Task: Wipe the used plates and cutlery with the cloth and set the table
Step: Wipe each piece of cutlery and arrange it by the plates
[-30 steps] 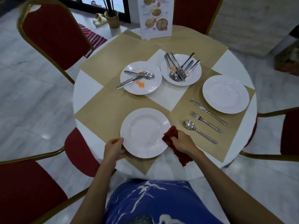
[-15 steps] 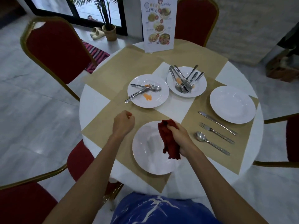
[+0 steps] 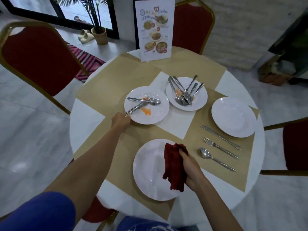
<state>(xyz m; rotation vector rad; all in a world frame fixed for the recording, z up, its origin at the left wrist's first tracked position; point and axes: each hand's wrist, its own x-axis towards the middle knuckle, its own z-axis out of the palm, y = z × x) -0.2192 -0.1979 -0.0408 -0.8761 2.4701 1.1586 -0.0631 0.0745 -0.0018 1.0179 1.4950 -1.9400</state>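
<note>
Bare mat (image 3: 115, 90) open at far left, menu stand (image 3: 155, 29) upright on far edge, soiled plate (image 3: 155, 117) and cutlery-heaped plate (image 3: 200, 104) crowding centre, open strip between these and near plate (image 3: 150, 172), cloth (image 3: 173, 167) over its right half, knife (image 3: 220, 136), fork (image 3: 220, 148), spoon (image 3: 216, 160) filling right gap.

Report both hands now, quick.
Left hand: curled at the cutlery handles on the stained plate; grip cannot be told.
Right hand: holding the red cloth.

The near plate (image 3: 150, 172) is sitting at the front edge of the bench (image 3: 83, 117), a cloth (image 3: 173, 165) hanging over its right side. To its right a spoon (image 3: 215, 159), fork (image 3: 220, 147) and knife (image 3: 220, 136) are lying, the far plate (image 3: 233, 116) behind them. Mid-bench, a left plate (image 3: 150, 115) and a middle plate (image 3: 199, 103) are holding cutlery (image 3: 183, 94).
</note>
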